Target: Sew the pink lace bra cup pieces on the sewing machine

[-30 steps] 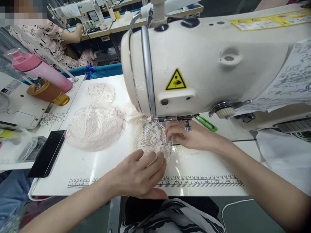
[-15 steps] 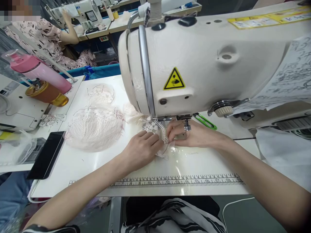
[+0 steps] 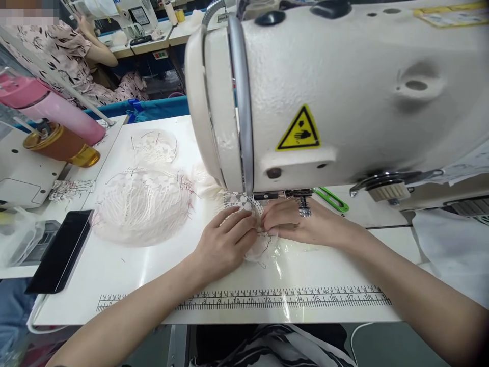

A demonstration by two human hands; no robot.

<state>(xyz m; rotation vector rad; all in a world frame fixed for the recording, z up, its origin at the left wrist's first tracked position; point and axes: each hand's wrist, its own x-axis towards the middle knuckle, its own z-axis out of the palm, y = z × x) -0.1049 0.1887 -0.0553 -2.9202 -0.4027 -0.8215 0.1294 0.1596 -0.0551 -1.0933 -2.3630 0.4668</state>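
A piece of white lace fabric (image 3: pixel 256 248) lies on the table just under the head of the sewing machine (image 3: pixel 328 97). My left hand (image 3: pixel 226 239) rests on its left side with curled fingers, gripping the cloth. From the right, my right hand (image 3: pixel 292 220) pinches the lace edge, close to the left fingertips. Both hands are just in front of the needle area, which the machine head partly hides. Loose dark threads trail from the near end of the cloth. Left of my hands sits a heap of lace pieces (image 3: pixel 143 206) with red threads, and a smaller lace piece (image 3: pixel 156 147) lies behind it.
Green thread snips (image 3: pixel 331 199) lie right of the needle. A black phone (image 3: pixel 61 252) is at the table's left edge; a pink bottle (image 3: pixel 57 109) and an amber cup (image 3: pixel 63 145) stand behind it. A printed ruler (image 3: pixel 248 299) runs along the front. Another person (image 3: pixel 64 56) sits at a machine beyond.
The camera view has moved closer to the machine. My right fingers have closed in beside my left hand on the lace, and the cloth's near end has shifted slightly toward me.
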